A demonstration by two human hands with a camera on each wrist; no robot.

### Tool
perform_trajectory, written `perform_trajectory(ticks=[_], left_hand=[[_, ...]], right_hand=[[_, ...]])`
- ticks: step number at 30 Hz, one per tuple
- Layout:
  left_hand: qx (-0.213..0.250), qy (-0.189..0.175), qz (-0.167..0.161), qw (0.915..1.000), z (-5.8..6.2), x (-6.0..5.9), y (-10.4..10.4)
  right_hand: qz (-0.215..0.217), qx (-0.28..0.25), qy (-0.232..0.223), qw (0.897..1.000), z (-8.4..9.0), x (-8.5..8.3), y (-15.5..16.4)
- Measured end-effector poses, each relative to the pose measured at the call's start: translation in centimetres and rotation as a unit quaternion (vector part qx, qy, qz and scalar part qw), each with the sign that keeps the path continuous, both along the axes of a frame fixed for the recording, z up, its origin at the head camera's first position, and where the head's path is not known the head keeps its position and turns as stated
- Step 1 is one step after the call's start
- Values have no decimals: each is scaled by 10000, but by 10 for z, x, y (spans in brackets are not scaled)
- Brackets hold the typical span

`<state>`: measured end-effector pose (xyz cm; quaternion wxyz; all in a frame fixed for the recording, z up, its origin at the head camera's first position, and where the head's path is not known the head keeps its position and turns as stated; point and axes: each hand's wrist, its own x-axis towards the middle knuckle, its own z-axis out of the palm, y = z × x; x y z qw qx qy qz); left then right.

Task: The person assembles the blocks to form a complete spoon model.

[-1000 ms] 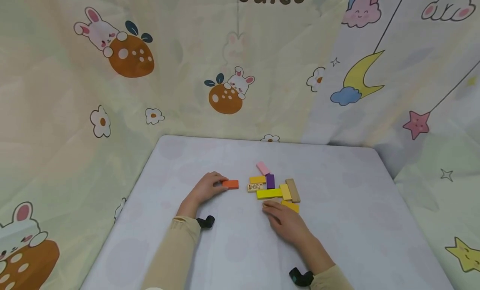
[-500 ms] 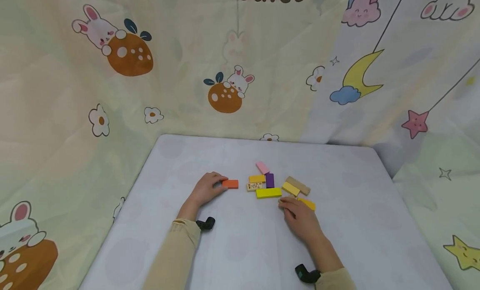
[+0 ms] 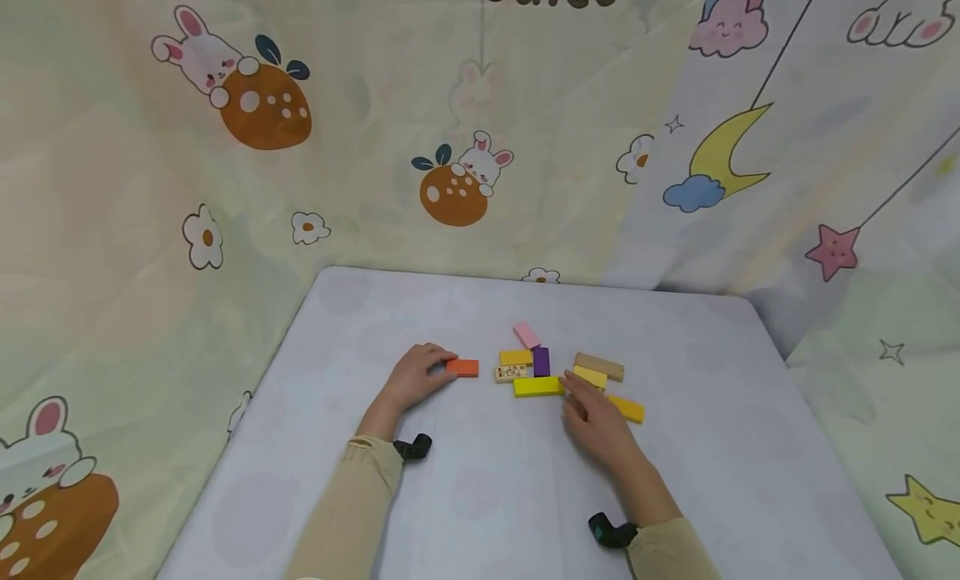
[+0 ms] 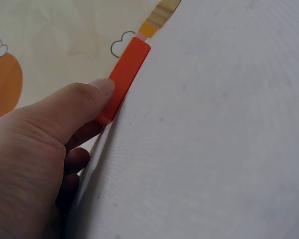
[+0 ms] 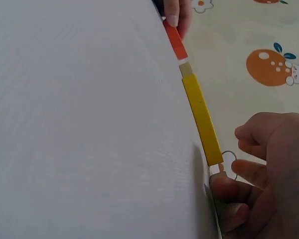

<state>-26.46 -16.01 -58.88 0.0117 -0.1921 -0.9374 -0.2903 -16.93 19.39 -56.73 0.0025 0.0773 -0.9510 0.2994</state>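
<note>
Between thumb and fingers, my left hand [image 3: 416,373] pinches the left end of an orange block [image 3: 462,368], which stays low at the table; the left wrist view shows the thumb [image 4: 104,85] on its face. My right hand [image 3: 596,426] reaches over the table with loosely bent fingers, its fingertips at the right end of a long bright yellow block [image 3: 536,387]. Beyond those fingers are a pale yellow block [image 3: 592,375] and a tan wooden block [image 3: 600,366]. An amber block [image 3: 627,408] lies beside the right hand, partly hidden by it.
Left of centre in the cluster lie a patterned block [image 3: 511,373], an amber-yellow block [image 3: 515,357], a purple block [image 3: 541,362] and a pink block [image 3: 527,334]. A white-covered table [image 3: 480,497] carries them. A printed cloth [image 3: 360,147] hangs behind its far edge.
My right hand has moved right, then slightly away from me. The tan, pale yellow and nearby amber blocks have shifted right and turned. The left hand keeps its hold on the orange block.
</note>
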Motion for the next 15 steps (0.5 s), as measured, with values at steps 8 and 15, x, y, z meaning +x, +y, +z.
perform_trajectory(ticks=[8, 15], left_hand=[[87, 131, 12, 9999, 0, 2, -2], [36, 124, 48, 9999, -3, 1, -2]], right_hand=[[100, 545, -464, 9974, 4, -9, -6], [98, 534, -264, 9982, 8, 5, -14]])
